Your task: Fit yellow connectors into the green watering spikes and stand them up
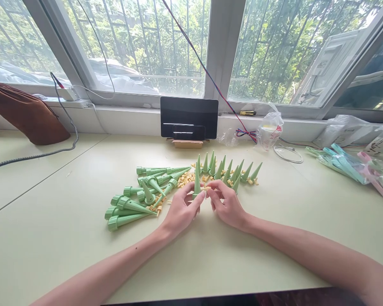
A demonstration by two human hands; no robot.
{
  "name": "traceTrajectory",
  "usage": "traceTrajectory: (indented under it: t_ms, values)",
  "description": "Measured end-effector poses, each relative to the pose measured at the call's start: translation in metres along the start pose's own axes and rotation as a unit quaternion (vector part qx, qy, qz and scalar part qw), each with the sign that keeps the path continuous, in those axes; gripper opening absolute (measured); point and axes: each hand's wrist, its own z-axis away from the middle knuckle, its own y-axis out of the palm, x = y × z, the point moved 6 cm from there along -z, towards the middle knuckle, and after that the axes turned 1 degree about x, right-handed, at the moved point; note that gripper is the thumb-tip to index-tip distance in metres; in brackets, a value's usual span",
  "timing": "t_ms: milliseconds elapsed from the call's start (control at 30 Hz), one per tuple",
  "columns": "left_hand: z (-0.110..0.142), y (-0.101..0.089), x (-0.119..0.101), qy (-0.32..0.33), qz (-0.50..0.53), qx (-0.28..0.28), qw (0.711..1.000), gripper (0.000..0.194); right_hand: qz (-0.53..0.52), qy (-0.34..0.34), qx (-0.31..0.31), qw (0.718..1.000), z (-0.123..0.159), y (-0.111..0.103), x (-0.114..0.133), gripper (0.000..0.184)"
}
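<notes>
My left hand (181, 209) is closed round the base of a green plant watering spike (197, 180), which points up. Beside that base, my right hand (227, 205) pinches a small pale-yellow valve (206, 188) between thumb and fingertips. The fingers partly cover where valve and spike meet, so I cannot tell if they are joined. To the left lie several loose green spikes (130, 204) on their sides. Behind my hands is a pile of loose yellow valves (184, 178). Several spikes fitted with yellow valves (226, 175) stand upright behind my right hand.
A tablet (189, 111) and a phone (189, 132) lean on a stand at the back of the table (83, 250). A brown bag (28, 114) and grey cable (64, 149) are at left. Plastic-wrapped items (347, 163) lie at right, near a coiled white cable (289, 155).
</notes>
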Motion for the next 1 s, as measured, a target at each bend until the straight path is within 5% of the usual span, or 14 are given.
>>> traceTrajectory:
  t_ms: [1000]
  values:
    - [-0.0019, 0.0029, 0.0049, -0.017, 0.042, 0.039, 0.998, 0.037, -0.009, 0.024, 0.006, 1.0, 0.0, -0.001, -0.0071, 0.024]
